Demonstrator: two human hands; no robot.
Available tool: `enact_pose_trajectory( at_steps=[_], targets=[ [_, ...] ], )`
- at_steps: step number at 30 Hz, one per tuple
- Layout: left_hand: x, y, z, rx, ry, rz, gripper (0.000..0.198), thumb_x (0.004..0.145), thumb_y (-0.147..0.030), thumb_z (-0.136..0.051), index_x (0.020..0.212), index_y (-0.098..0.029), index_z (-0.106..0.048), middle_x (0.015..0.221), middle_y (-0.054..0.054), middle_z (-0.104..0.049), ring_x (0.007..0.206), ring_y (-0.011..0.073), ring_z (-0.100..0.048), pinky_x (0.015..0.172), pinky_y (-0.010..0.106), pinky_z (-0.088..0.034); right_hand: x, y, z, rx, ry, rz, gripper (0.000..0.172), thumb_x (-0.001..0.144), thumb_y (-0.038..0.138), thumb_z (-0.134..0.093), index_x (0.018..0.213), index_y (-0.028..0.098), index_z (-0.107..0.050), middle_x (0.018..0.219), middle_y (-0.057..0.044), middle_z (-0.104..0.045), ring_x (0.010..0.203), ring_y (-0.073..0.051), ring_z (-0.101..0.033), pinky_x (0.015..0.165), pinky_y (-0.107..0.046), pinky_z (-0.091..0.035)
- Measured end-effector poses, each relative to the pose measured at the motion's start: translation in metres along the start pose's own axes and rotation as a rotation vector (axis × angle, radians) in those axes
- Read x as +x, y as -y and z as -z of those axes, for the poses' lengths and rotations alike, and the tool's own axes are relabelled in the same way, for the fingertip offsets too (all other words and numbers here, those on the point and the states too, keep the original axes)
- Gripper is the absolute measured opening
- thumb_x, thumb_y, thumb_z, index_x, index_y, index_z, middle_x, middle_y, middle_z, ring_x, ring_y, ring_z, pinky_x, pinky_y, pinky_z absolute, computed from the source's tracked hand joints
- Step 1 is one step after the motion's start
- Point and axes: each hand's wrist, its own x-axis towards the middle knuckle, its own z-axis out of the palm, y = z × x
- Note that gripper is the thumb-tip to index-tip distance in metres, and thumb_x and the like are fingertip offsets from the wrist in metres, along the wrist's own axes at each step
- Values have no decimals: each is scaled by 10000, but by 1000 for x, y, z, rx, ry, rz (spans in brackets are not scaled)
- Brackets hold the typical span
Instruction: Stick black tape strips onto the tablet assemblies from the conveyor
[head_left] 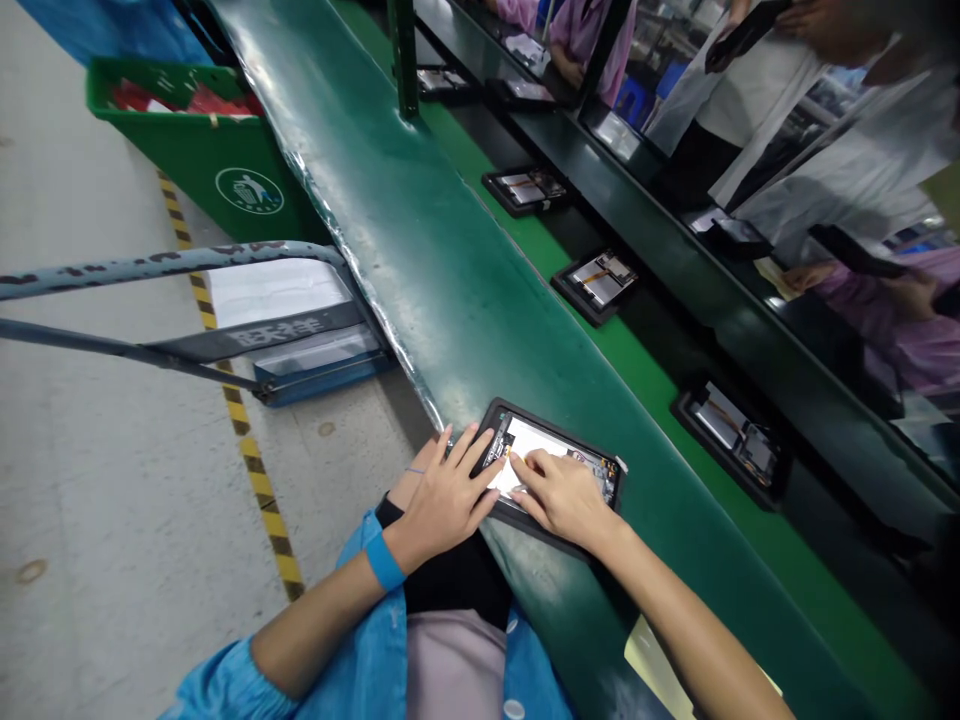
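An opened tablet (559,450) in a black frame lies on the near edge of the green workbench (420,250), its white inner plate and circuit parts showing. My left hand (446,495) rests on its left end, fingers spread flat over the frame. My right hand (562,495) lies on the middle of the tablet, fingers curled and pressing down near an orange flex cable by the white plate. Whether anything small is between the fingertips is not visible. A blue wristband circles my left wrist.
Several more opened tablets (596,283) ride the bright green conveyor belt (637,340) beyond the bench. People in white and pink coats (825,150) work on the far side. A green bin (202,140) and a cart with metal bars (172,265) stand on the floor at left.
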Motion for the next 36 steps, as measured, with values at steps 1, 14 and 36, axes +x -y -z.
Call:
enact_pose_trajectory(
  at_steps=[1,14,36],
  targets=[
    [0,0,-1,-3,3,1,407,992,-331,-542,1378,-242,-638,1545,159,-506,1469,384,-416,1189,653,-318,1,1,1,-4,16,6,460,1064,438,-466,1401,137,-555,1044,-119,-664,820,-216,-648,704,-328,-458],
    [3,-6,-1,47,-2,13,448,988,-343,-544,1422,-248,-602,1541,158,-510,1477,392,-399,1176,659,-330,13,-5,21,-57,104,105,412,1061,437,-471,1308,128,-587,998,-105,-652,778,-207,-614,678,-337,-410],
    [4,-16,-8,35,-7,73,530,967,-505,-577,1451,-289,-563,1598,158,-436,1491,427,-360,1177,678,-281,20,-17,23,257,-125,-178,244,1067,298,-438,1118,212,-660,1036,-42,-653,821,-156,-642,736,-276,-446]
  ],
)
